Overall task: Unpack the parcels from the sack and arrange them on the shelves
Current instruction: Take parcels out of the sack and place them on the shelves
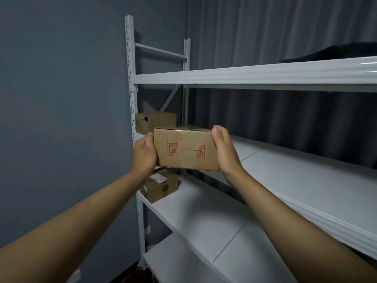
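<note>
A brown cardboard parcel with red handling marks and clear tape is held up in front of the white metal shelving. My left hand grips its left end and my right hand grips its right end, thumb over the top edge. The parcel hangs at the height of the middle shelf's left end. Behind it, on that shelf, stands another cardboard parcel. One shelf lower, a third parcel with a white label sits at the left end. The sack is out of view.
The top shelf beam runs across above the parcel, with a dark object on it at the right. A grey wall stands to the left and grey curtains hang behind. A lower shelf board stretches to the right.
</note>
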